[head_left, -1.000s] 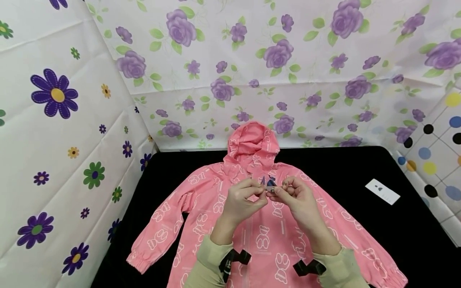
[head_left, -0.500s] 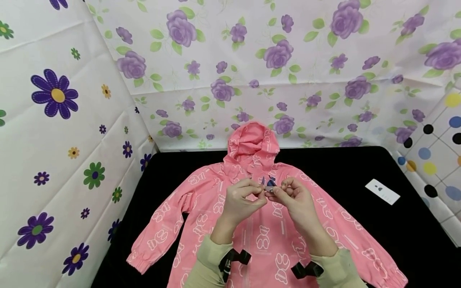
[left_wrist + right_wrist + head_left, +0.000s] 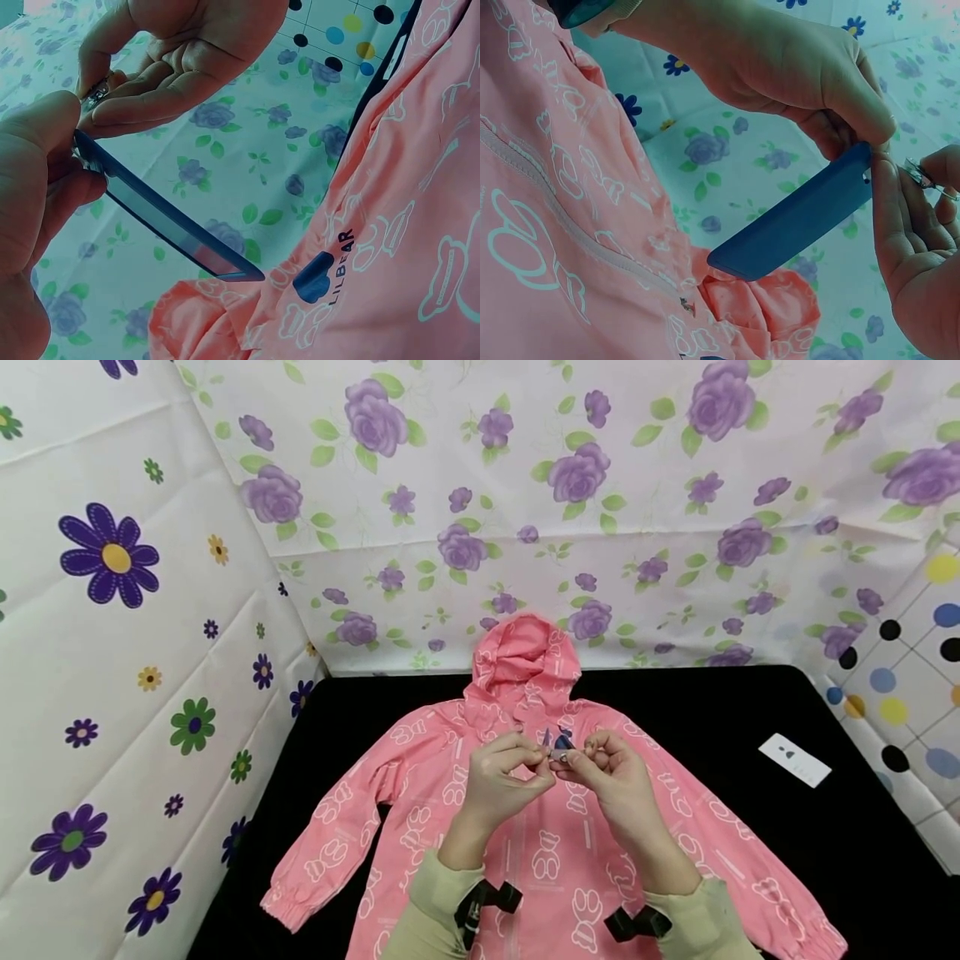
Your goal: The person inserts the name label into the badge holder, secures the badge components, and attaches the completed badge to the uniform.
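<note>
Over the chest of a pink hooded jacket (image 3: 517, 852) both hands meet. My left hand (image 3: 504, 781) pinches one end of a blue badge holder (image 3: 799, 217), a flat frame with a see-through window visible in the left wrist view. The holder slants away from the fingers, its far end toward the jacket. Close beside that end, my right hand (image 3: 622, 785) pinches a small shiny metal clip (image 3: 919, 174) between thumb and fingers. Fingers partly cover the clip and the holder's slotted end. In the left wrist view, a dark heart print with lettering (image 3: 315, 277) marks the jacket's chest.
The jacket lies front up, sleeves spread, on a black-covered table (image 3: 697, 710). A white card (image 3: 795, 760) with a dark figure printed on it lies at the right. Flower-printed sheets (image 3: 480, 510) stand behind and at the left; a dotted sheet (image 3: 900, 693) is at the right.
The hands stay nearly in place. The right hand and the clip have shifted very slightly left, toward the left fingers; the head view has moved a little.
</note>
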Demonstrator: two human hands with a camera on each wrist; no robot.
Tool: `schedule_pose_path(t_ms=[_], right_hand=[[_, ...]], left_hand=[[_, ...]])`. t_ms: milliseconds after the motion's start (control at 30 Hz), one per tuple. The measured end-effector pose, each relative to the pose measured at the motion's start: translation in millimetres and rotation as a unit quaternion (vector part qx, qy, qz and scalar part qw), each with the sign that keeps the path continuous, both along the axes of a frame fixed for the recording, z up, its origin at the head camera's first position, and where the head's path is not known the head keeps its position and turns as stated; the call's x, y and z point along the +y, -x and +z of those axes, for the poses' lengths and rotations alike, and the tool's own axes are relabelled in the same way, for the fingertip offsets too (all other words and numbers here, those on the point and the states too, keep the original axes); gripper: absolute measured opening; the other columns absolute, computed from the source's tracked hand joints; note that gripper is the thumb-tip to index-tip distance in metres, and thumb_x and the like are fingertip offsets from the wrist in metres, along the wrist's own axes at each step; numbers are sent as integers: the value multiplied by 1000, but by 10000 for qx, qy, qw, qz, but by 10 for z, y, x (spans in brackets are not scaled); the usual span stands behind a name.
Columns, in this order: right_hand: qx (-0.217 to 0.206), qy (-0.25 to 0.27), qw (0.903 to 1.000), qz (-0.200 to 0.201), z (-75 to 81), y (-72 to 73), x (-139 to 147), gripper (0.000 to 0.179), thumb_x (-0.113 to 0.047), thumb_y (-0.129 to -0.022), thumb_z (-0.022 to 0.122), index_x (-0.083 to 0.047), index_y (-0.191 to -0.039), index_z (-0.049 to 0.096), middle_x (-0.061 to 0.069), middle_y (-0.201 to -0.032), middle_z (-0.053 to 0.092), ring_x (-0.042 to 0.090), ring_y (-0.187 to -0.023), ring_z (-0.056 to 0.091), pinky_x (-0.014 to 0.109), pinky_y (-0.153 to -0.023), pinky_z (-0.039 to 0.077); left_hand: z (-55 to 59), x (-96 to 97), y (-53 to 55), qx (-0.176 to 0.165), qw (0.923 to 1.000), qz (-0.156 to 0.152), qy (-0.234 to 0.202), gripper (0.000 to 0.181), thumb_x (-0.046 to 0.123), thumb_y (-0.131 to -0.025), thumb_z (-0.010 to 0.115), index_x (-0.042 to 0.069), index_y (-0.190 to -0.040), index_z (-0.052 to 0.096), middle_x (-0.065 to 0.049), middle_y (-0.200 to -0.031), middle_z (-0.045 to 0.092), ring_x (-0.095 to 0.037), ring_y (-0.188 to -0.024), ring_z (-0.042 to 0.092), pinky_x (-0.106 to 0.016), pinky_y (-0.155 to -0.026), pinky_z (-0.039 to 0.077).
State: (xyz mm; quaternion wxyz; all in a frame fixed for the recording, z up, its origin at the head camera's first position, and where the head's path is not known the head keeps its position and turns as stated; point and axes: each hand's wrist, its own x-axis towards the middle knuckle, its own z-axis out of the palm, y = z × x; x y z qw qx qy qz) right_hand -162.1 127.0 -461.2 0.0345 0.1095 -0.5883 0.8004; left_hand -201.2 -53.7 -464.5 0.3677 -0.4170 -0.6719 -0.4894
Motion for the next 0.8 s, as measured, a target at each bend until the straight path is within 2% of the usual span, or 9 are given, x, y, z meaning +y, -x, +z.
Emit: schedule_pose_path(t_ms=[133,400,633,800], right_hand=[[33,16,10000,34,3,-10,1,20,-4,-96,65,3,-98,46,15,-96,71,25,-87,74,40,-83,58],[98,-21,9999,75,6,-17,1,20,-5,-97,65,1,-97,46,17,-96,70,24,-87,73,40,-83,58],[261,111,9994,205,0,1,28,18,-5,-98,62,-1,-95,45,14,-95,71,25,-89,73,40,-82,58],[267,169,9991,270,-8,19,58,15,-4,-99,60,-1,-97,46,12,-95,68,23,-89,73,40,-83,58]], left_hand=[[-3,-4,-8,20,10000,-18,-43,16,-7,-69,68,3,-78,77,-6,-78,71,-10,-64,67,-15,-63,55],[-17,-10,-7,64,9999,-44,-86,15,-7,-70,65,2,-77,76,-5,-78,71,-8,-65,66,-15,-62,55],[-15,-14,-18,11,9990,-262,-372,14,-9,-70,67,2,-74,74,-9,-78,69,-12,-64,67,-18,-61,57],[-22,7,-4,153,9994,-159,-273,13,-8,-69,69,0,-76,75,-12,-79,69,-13,-65,68,-17,-63,56]])
